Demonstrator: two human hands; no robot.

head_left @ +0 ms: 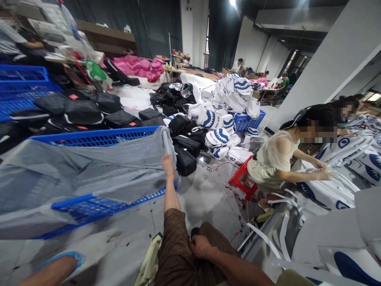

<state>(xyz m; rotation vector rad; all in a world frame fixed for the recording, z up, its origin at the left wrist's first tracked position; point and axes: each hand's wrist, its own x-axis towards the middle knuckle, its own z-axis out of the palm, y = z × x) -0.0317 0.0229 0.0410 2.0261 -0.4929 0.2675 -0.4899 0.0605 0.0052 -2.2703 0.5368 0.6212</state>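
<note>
My right hand (pixel 201 247) rests on my thigh, on brown shorts (pixel 178 254), with the fingers curled in. A small dark thing (pixel 195 231) sits just past the fingertips; whether the hand grips it is unclear. My left hand is out of view. My bare leg stretches forward, and its foot (pixel 167 163) presses on grey fabric (pixel 89 171) draped over a blue plastic crate (pixel 98 206). My other foot, in a blue slipper (pixel 61 260), shows at the bottom left.
A seated person (pixel 276 163) on a red stool (pixel 242 180) handles white printed bags (pixel 336 190) at the right. White shark-print bags (pixel 235 95) and black bags (pixel 184 139) are heaped ahead. More blue crates (pixel 24 79) stand far left. White strips (pixel 279 234) lie nearby.
</note>
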